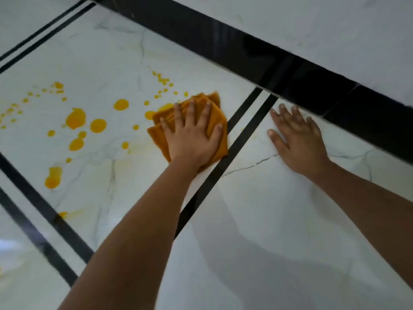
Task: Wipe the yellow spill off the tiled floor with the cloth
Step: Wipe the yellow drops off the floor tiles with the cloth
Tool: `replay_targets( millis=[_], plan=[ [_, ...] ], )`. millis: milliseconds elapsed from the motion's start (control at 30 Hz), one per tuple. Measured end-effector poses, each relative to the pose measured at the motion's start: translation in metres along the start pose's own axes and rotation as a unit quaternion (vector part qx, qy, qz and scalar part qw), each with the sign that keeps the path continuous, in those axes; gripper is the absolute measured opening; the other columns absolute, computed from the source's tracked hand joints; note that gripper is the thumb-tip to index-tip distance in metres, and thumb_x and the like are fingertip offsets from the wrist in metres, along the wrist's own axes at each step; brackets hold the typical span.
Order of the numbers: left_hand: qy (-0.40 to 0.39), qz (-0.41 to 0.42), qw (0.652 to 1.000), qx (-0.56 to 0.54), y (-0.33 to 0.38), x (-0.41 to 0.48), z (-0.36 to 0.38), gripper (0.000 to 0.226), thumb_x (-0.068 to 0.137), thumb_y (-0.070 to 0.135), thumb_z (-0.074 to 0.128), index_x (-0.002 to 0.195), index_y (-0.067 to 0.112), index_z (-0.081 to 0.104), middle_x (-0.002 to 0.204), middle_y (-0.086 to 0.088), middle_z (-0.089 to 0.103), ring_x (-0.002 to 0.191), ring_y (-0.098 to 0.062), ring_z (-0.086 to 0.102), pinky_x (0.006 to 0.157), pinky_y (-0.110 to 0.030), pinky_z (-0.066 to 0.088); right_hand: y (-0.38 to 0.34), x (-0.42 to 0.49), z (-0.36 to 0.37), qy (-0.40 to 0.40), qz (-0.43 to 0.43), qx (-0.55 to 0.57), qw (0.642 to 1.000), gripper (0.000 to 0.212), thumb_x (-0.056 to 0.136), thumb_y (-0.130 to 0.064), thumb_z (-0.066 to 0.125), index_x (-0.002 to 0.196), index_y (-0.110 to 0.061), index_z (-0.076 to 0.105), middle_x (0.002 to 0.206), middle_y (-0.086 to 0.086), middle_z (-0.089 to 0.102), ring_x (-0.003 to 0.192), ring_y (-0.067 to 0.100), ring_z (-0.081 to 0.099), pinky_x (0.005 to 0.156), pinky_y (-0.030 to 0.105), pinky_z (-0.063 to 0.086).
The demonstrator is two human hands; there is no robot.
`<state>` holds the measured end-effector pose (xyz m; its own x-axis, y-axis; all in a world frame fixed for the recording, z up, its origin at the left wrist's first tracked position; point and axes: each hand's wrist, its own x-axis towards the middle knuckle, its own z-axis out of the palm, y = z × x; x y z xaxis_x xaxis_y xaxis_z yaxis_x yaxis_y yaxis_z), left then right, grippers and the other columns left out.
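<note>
Left hand (pixel 192 139) spread flat, pressing folded orange cloth (pixel 210 99) at yellow spill's (pixel 76 118) right edge; right hand (pixel 299 142) splayed on tiled floor (pixel 268 209).

One left hand (pixel 192 139), one right hand (pixel 298 143), one cloth (pixel 156 133), dozens of yellow drops (pixel 76 118)

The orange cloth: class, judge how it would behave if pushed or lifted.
Probably floppy if lifted: the cloth lies in soft folded layers. It likely slides easily under the flat left hand, since the tiled floor looks glossy.
</note>
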<state>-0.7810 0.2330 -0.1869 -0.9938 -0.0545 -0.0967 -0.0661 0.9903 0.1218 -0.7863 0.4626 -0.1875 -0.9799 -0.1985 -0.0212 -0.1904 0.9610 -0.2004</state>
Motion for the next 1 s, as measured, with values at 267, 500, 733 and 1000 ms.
replay_targets(
  millis=[267,500,733,1000],
  plan=[
    [-0.005,0.111,0.994,0.02,0.023,0.016,0.0,0.065,0.087,0.065,0.011,0.147,0.04,0.009,0.158,0.003,0.008,0.144,-0.028,-0.002,0.11,-0.058,-0.006,0.001,-0.001,0.004,-0.011,0.006,-0.002,1.0,0.061,0.092,-0.051,0.013,0.148,-0.028,0.018,0.156,-0.001,0.02,0.145,0.02,0.011,0.114,0.041,0.009],
    [-0.002,0.215,0.976,0.029,0.024,0.026,0.002,0.065,0.088,0.066,0.011,0.147,0.04,0.006,0.158,0.003,0.007,0.145,-0.027,-0.002,0.11,-0.056,-0.005,0.002,0.0,0.002,-0.011,0.009,0.008,1.0,0.06,0.092,-0.051,0.015,0.147,-0.028,0.022,0.155,-0.002,0.022,0.145,0.018,0.012,0.114,0.04,0.008],
    [-0.015,0.273,0.961,0.035,0.04,0.006,0.007,0.065,0.088,0.065,0.009,0.147,0.039,0.01,0.158,0.003,0.013,0.145,-0.028,0.002,0.111,-0.057,-0.001,0.002,0.001,0.002,-0.019,0.008,0.004,1.0,0.06,0.092,-0.051,0.016,0.147,-0.027,0.022,0.156,-0.002,0.02,0.145,0.018,0.01,0.114,0.04,0.005],
    [-0.007,0.248,0.968,0.024,0.03,0.014,0.007,0.066,0.088,0.067,0.01,0.148,0.039,0.01,0.158,0.003,0.011,0.145,-0.027,0.001,0.111,-0.056,-0.003,0.003,0.001,0.004,-0.018,0.009,0.009,1.0,0.058,0.094,-0.051,0.019,0.148,-0.029,0.017,0.157,-0.004,0.016,0.145,0.016,0.006,0.115,0.039,0.002]
  ],
)
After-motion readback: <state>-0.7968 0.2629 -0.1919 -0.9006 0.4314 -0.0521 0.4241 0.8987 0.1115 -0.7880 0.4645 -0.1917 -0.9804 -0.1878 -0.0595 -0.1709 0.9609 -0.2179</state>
